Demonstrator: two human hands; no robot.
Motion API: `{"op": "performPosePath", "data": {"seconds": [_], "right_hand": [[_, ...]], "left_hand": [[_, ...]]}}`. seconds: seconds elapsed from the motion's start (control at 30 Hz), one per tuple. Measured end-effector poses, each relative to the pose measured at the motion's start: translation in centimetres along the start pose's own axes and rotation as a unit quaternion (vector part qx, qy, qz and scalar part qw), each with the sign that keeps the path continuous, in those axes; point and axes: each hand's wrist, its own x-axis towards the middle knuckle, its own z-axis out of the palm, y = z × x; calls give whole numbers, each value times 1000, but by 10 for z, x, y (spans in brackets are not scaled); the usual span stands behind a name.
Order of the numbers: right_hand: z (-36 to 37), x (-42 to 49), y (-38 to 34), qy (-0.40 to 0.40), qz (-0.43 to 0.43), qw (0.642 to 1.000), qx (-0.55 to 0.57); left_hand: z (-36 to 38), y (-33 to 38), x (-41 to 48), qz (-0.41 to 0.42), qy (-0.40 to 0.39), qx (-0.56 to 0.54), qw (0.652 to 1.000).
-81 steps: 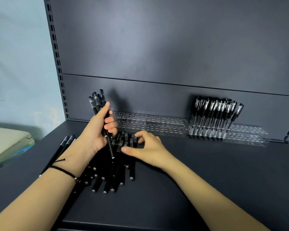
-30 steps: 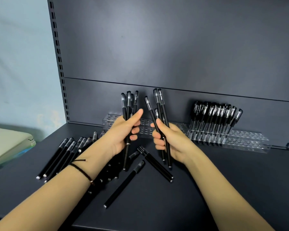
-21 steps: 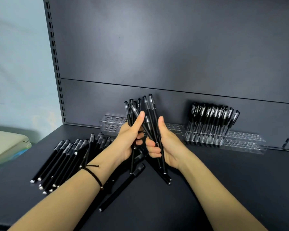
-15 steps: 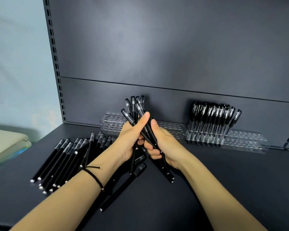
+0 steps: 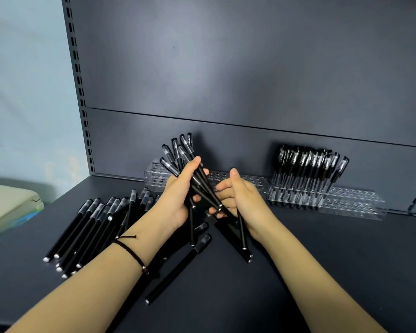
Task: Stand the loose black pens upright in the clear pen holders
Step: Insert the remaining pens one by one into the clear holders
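In left hand (image 5: 175, 205), pens (image 5: 186, 152) now gathered

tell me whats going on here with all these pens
A person is handling black pens on a dark shelf. The left hand grips a bundle of pens, caps up, while the right hand curls its fingers around the bundle's lower ends. More loose pens lie on the shelf to the left. One batch already stands in the clear holders; the other slots look empty.

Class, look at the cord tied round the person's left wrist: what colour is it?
Black. The wrist cord shows best in the head view, the only one.
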Motion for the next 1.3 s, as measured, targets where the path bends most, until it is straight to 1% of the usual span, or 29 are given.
{"op": "performPosePath", "data": {"seconds": [0.07,0.2,0.33,0.43,0.5,0.6,0.63,0.7,0.77,0.83,0.93,1.03,1.1,1.2,1.3], "right_hand": [[-4,3,-1,32,8,999,26],[-6,4,-5,57,29,996,69],[-8,4,-4,42,78,992,89],[-7,5,-3,21,89,992,89],[-7,6,-2,30,72,993,86],[-12,10,-4,94,19,992,85],[-14,11,-5,101,4,990,97],[-16,12,-7,81,-14,988,132],[-14,10,-10,45,-22,988,146],[-11,4,-13,18,-24,994,108],[-9,-2,-14,-12,-25,999,37],[-6,-5,-14,-44,-49,998,13],[-7,-2,-13,-46,-79,996,15],[-11,4,-23,-47,-104,992,54],[-15,6,-41,-27,-151,981,117]], "left_hand": [[-1,0,2,-13,-1,0,1000],[-2,-4,3,-40,-51,27,998],[1,-5,2,-26,-51,28,998],[3,-4,2,-17,-53,-10,998],[3,-3,0,-30,-58,-27,998],[4,-3,-4,-37,-88,-24,995],[5,-3,-6,-42,-104,-21,993],[7,-4,-11,-58,-148,8,987],[11,-8,-17,-71,-175,57,980],[14,-11,-23,-82,-183,72,977],[16,-11,-26,-91,-194,49,976],[16,-9,-29,-93,-194,70,974],[14,-8,-31,-95,-206,104,969],[14,-4,-30,-69,-248,121,959],[23,2,-31,9,-270,139,953]]}}
